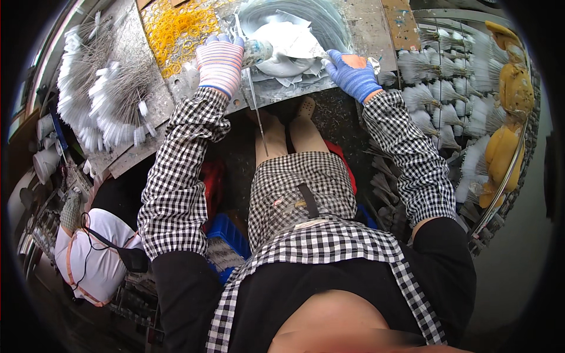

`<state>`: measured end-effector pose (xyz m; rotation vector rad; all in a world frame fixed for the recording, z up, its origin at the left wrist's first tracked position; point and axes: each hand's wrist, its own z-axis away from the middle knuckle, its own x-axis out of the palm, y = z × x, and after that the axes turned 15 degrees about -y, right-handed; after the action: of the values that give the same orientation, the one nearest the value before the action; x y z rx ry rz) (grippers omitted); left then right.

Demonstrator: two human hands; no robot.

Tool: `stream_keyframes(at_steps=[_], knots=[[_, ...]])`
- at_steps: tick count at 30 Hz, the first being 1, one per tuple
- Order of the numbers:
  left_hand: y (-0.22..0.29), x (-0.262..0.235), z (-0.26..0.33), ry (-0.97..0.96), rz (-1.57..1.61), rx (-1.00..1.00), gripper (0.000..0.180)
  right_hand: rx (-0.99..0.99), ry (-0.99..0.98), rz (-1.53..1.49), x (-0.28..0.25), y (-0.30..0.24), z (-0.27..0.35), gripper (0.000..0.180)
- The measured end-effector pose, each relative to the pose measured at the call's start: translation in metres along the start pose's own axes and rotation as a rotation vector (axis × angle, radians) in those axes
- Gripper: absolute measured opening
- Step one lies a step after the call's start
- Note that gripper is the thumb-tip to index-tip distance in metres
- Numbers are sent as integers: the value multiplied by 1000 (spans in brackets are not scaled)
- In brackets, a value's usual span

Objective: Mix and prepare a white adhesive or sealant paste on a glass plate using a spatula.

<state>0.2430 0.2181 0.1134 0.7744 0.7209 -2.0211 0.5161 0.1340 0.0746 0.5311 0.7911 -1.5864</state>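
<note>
Wire-stemmed brush (254,88) | gripped near its head in closed left hand (220,62), thin stem (259,120) hanging toward the knees | likely light, springy, bends easily; best held close to the bristle end | right hand (352,75) flat, fingers curled on white sheets (288,44) just ahead | finished brushes (100,94) heaped left of left hand.

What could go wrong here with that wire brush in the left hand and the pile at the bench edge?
1. The left hand holds a brush whose thin wire stem points down over the bare legs; a slip could jab them.
2. The right hand presses white sheets close to the bench edge; they could slide off.
</note>
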Motion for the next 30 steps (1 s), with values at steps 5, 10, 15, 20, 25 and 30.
stream_keyframes(at_steps=[5,10,15,20,25,30], knots=[[1,-1,-1,20,-10,16,41,72,-76,23,-5,17,40,33],[3,-2,-3,-1,28,35,50,46,-50,-20,24,3,23,32],[-1,6,10,-49,203,36,67,46,9,-41,-17,-1,27,30],[-4,17,17,-35,366,19,75,-60,-168,86,-32,-29,0,32],[-9,47,30,170,606,-6,76,-72,-196,176,-50,-22,-22,26],[-15,67,43,407,1193,-6,69,-93,-181,306,-76,-7,-20,34]])
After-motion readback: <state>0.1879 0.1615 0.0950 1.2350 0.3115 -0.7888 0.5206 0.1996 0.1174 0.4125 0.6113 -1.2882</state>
